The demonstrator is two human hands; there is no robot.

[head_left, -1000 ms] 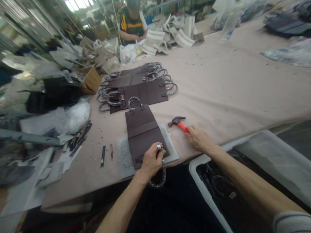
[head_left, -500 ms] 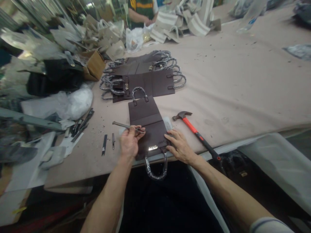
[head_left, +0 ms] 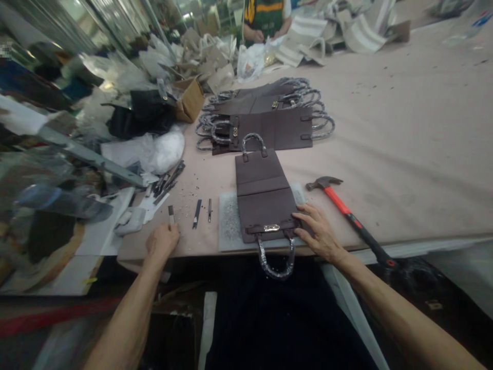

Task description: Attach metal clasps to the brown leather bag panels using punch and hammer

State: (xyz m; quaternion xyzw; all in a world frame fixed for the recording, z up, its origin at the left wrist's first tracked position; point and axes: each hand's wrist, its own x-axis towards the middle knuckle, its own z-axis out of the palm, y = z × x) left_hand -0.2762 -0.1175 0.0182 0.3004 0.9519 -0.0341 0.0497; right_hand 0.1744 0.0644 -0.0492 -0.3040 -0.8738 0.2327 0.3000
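Note:
A dark brown leather bag piece [head_left: 264, 187] with plastic-wrapped handles and a metal clasp lies flat on a pale board [head_left: 228, 221] at the table's front edge. My right hand [head_left: 318, 234] rests with fingers spread on its lower right edge, holding nothing. Further left, my left hand [head_left: 164, 240] is at the table edge, its fingers closed around the lower end of a small flat tool [head_left: 171, 211]. Between that hand and the board lie a dark strip-like tool [head_left: 197, 213] and a thin metal rod [head_left: 210, 209].
A claw hammer [head_left: 339, 198] with a red and black handle lies at the right. Behind are stacked brown bag pieces [head_left: 285, 128]. Plastic bags, a cardboard box [head_left: 190, 100] and dark tools [head_left: 169, 181] crowd the left. Across the table, a person's hands [head_left: 259, 36] show.
My left hand has moved left off the bag piece and no longer holds the long metal rod; it now grips the small flat tool. The view has shifted left. My right hand stays on the piece.

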